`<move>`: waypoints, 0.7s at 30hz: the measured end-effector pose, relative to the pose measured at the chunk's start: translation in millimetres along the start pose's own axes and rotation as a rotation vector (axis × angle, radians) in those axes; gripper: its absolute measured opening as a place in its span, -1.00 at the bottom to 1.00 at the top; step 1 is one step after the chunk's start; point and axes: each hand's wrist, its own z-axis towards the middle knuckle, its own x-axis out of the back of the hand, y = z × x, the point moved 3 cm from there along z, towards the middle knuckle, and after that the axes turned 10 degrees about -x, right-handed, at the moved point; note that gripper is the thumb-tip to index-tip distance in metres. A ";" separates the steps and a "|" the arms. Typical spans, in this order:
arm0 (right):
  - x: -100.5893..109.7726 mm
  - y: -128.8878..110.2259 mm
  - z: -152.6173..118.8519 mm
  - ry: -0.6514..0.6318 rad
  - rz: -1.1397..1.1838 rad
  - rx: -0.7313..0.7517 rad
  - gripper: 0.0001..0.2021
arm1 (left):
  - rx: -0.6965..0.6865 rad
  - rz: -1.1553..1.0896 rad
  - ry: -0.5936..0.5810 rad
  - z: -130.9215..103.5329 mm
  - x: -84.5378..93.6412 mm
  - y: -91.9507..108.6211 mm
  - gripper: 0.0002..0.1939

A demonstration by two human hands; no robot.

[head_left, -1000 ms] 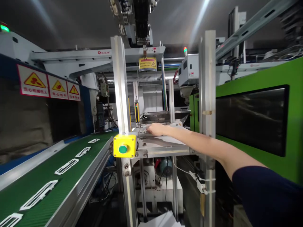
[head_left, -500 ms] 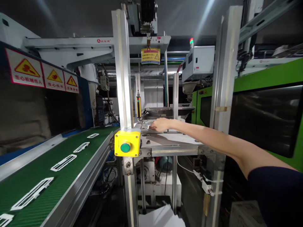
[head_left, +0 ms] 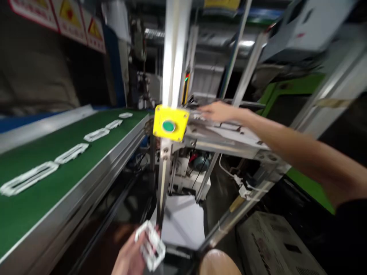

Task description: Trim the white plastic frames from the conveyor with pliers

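Low in the picture, my left hand [head_left: 130, 254] is closed on a white plastic frame [head_left: 153, 248] with slots through it. My right arm stretches far forward. At its end my right hand [head_left: 222, 112] is over the metal fixture [head_left: 197, 115] on the machine's small table [head_left: 229, 143]. Its fingers are smeared by motion, and whether they grip anything there does not show. A yellow box [head_left: 160, 131] with a green push button [head_left: 169, 126] sits on the post just left of that hand.
A green conveyor belt [head_left: 94, 160] on the left carries several white plastic frames [head_left: 71, 153] in a line. Aluminium posts [head_left: 173, 53] stand around the table. Below lie white sheets [head_left: 183, 221], a tan rounded shape [head_left: 219, 263] and a pale box [head_left: 275, 248].
The view has tilted down and rolled. My left hand has come into sight with a white plastic frame. My right hand stays over the fixture; the white piece at its fingertips is no longer distinct.
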 end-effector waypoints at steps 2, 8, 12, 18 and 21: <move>13.2 -11.1 -14.4 0.076 -0.084 0.089 -0.39 | 0.009 -0.115 0.053 -0.5 -0.5 5.2 -0.73; 48.6 -59.2 -116.9 0.350 0.128 0.200 -0.74 | -0.057 -0.487 -0.021 10.0 -19.4 37.2 -0.76; -3.3 -97.6 -180.7 0.005 0.457 0.237 -0.82 | -0.142 -0.612 -0.028 13.7 -38.4 50.2 -0.77; -76.5 -127.3 -220.5 -0.249 0.944 -0.048 -0.69 | -0.209 -0.806 -0.098 14.0 -89.1 69.6 -0.76; -63.5 -117.4 -219.4 -0.090 0.977 -0.078 -0.72 | -0.169 -0.800 -0.193 11.6 -113.9 69.2 -0.76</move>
